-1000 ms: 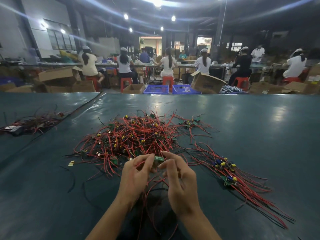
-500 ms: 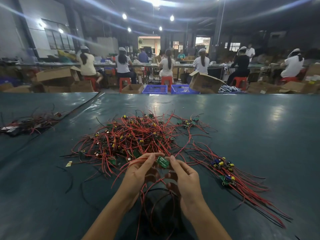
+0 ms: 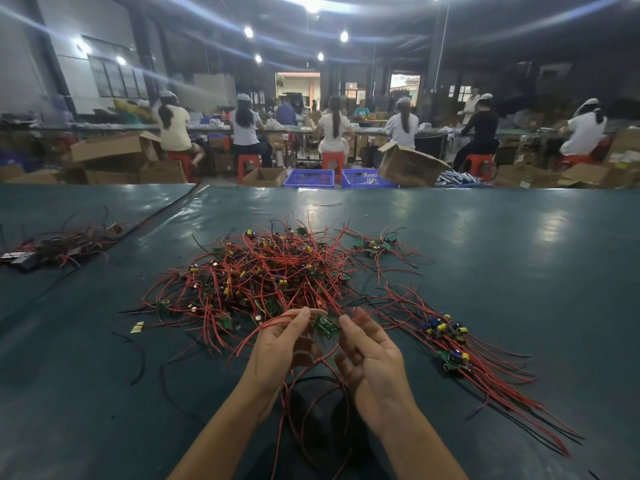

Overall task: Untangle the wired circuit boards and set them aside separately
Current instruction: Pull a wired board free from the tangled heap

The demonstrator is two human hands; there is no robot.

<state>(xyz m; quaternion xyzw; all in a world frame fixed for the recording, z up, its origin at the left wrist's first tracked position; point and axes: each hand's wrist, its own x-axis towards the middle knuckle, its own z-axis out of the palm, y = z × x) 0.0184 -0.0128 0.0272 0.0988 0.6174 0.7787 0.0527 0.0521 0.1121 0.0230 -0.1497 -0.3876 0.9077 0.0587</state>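
Note:
A tangled heap of red-wired circuit boards [image 3: 263,275] lies in the middle of the dark green table [image 3: 502,244]. Just in front of it, a small green circuit board [image 3: 325,324] is held up between my two hands. My left hand [image 3: 282,344] pinches its left edge along with a bundle of red wires. My right hand [image 3: 369,355] pinches the board's right edge, its other fingers loosely curled. Red wires hang from the board down between my forearms. To the right lies a set-aside row of boards [image 3: 450,344] with wires trailing toward the near right.
A second clump of wired boards [image 3: 55,247] lies at the table's left side. A few boards [image 3: 375,245] sit just behind the heap on the right. Loose black wires [image 3: 138,355] lie on the near left. Beyond the far edge are cardboard boxes, blue crates and seated workers.
My hands have turned palm-up and spread slightly, lifting the green board so it shows between the fingertips. More red wire is drawn out of the heap by my left hand.

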